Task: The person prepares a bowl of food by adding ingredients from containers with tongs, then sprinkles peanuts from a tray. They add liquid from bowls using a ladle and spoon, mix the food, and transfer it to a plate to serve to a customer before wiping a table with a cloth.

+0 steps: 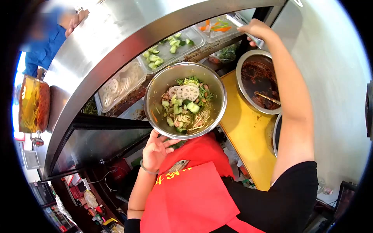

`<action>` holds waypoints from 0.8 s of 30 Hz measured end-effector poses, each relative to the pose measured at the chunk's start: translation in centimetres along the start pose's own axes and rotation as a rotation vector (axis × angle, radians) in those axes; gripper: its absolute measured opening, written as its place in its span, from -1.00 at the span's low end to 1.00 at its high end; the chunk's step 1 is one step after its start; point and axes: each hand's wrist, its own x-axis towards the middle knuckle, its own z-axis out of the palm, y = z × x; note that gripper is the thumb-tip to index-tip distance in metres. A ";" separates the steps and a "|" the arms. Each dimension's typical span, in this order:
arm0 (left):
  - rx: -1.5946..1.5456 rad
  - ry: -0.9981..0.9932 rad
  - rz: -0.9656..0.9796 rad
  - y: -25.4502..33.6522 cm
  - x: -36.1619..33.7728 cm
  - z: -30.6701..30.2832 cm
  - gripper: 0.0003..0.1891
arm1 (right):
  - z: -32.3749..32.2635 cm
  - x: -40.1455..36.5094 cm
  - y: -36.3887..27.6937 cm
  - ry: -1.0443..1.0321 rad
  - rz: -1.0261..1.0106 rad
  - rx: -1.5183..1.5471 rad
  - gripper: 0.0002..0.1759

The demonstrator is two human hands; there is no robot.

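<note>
My left hand [156, 150] supports a stainless steel mixing bowl [152, 93] from below, fingers against its near underside. Inside the bowl are lotus root slices [190, 92], cucumber pieces [192, 107], peanuts, green herbs and pale shreds. My right hand [258, 31] is raised at the upper right, closed around metal tongs [254, 40]. The tongs reach toward a clear tray of orange and green vegetable strips [221, 28]; their tips are hard to make out. Below my right forearm stands a metal pot [240, 79] of dark red sauce with a spoon [268, 98] in it.
Trays of cucumber [174, 46] and lotus root [120, 86] line the shelf under a curved steel counter rim [97, 58]. A yellow board [244, 134] lies at right. Beyond the counter are a person in a blue sleeve [44, 46] and a clear jar [33, 103].
</note>
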 end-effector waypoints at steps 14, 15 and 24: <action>0.087 0.082 -0.026 0.3 0.6 1.1 -0.23 | 7.3 8.1 -0.7 -0.057 -0.206 0.129 -0.58; 0.085 0.056 -0.055 0.6 0.9 1.1 -0.28 | 7.2 7.8 -0.5 -0.020 -0.200 0.150 -0.60; 0.029 -0.063 -0.119 1.8 3.1 -1.7 -0.35 | 7.6 2.1 0.9 -0.026 -0.193 0.524 -0.70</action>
